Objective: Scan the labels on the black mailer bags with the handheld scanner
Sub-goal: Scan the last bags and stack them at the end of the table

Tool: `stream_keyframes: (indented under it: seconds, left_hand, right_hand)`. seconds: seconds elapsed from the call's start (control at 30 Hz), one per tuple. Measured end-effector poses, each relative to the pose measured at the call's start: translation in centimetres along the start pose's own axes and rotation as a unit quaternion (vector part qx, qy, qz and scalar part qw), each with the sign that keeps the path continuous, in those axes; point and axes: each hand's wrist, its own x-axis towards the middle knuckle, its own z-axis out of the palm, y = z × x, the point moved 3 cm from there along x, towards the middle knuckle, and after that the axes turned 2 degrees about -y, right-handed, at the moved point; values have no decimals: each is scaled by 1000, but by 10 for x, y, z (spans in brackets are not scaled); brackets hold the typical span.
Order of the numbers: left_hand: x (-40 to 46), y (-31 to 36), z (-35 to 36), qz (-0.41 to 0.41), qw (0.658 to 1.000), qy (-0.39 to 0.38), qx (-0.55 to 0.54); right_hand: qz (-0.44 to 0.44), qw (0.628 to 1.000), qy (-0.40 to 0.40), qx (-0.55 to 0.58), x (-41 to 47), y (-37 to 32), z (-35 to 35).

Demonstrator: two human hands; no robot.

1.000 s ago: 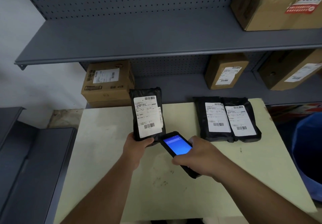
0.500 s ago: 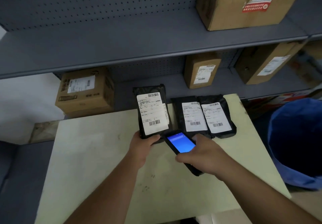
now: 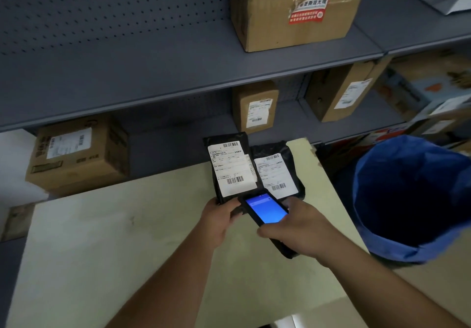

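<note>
I have my left hand [image 3: 216, 219] closed around the bottom edge of a black mailer bag [image 3: 230, 167], holding it upright above the pale table [image 3: 127, 238] with its white label [image 3: 232, 168] facing me, barcodes showing at the top and near the bottom. My right hand [image 3: 297, 233] is wrapped around the handheld scanner [image 3: 266, 211], fingers curled under its body and thumb along the side; the screen glows blue and the scanner's top end sits just below the held bag's label, almost touching the bag's lower edge. From this I judge I am in the middle of scanning this one bag, though nothing on the screen is legible enough to tell me whether the read has gone through. Behind the raised bag, at the far edge of the table, at least one more black mailer bag [image 3: 277, 172] lies flat with its label up; the held bag covers part of that spot, so I cannot tell how many lie there. I cannot say whether those have been scanned. A blue bin [image 3: 413, 200] stands just off the table's right side, and its inside is too dark to show any bags. So the job looks partly done at best: one bag in hand, the rest on the table unconfirmed.
</note>
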Motion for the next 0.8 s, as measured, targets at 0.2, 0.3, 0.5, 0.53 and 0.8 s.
stream_keyframes:
  seconds: [0.2, 0.3, 0.5, 0.53, 0.8]
  left_hand:
    - [12, -4, 42, -18, 1000, 5, -18]
    - [15, -7, 58, -36, 999, 16, -19]
    - [30, -16, 77, -64, 997, 33, 9]
    - [33, -17, 80, -65, 997, 36, 12]
    - [41, -18, 84, -63, 996, 47, 40]
  right_hand:
    - [-1, 1000, 13, 5, 9, 15, -26]
    - [1, 1000, 14, 9, 13, 21, -35]
    - [3, 1000, 11, 7, 19, 33, -47]
    - [4, 1000, 12, 7, 20, 36, -48]
    - [7, 1000, 13, 7, 26, 43, -50]
